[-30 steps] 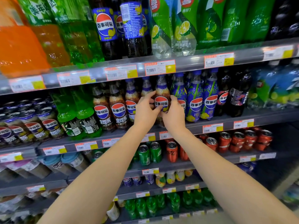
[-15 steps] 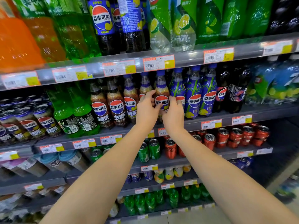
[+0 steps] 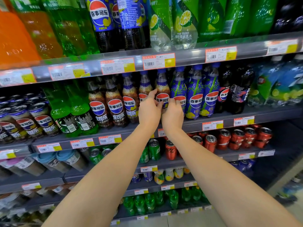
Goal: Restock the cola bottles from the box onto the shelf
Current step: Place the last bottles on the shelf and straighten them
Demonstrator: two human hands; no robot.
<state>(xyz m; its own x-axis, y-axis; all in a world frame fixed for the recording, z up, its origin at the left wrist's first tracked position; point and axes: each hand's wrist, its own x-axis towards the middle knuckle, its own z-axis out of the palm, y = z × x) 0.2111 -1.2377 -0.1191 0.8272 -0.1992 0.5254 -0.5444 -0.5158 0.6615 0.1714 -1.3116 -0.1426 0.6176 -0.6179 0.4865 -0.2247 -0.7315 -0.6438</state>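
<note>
Cola bottle, one, gripped by left hand, right hand.

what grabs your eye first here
At mid-frame the left hand and right hand hold a clear plastic cola bottle with a blue cap at the grey middle shelf. Big orange soda bottles glow at top left; red cans line the shelf below right.

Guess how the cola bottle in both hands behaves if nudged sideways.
Probably tippy: the cola bottle is tall and narrow. Likely heavy for its size, as it looks full. The blue bottle beside it may catch it.
</note>
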